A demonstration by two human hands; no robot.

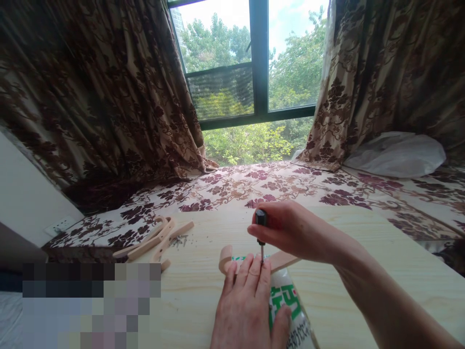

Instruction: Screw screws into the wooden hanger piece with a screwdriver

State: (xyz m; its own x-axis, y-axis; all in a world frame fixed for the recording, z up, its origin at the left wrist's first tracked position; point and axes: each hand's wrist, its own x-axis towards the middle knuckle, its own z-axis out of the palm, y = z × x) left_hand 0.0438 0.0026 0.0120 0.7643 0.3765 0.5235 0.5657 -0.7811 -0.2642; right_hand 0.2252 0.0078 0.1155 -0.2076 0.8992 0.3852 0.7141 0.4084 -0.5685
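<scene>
My right hand (pixel 281 225) is closed round the dark handle of a screwdriver (pixel 260 218), which stands upright with its shaft pointing down. The tip ends by the fingertips of my left hand (pixel 245 300), where the fingers hide what it touches. My left hand lies flat, fingers stretched out, over a curved light wooden piece (pixel 225 257) with a hooked left end. Its other end runs to the right beneath my right hand. Under the piece and my left hand is a white plastic packet (pixel 290 300) with green printing.
Several curved wooden pieces (pixel 156 240) lie at the left of the pale wooden tabletop (pixel 345 286), with a small heap of screws (pixel 178 240) beside them. Behind it are a flower-patterned cloth (pixel 236 186), curtains and a window. A white plastic bag (pixel 395 154) lies at the right back. The lower left is pixelated.
</scene>
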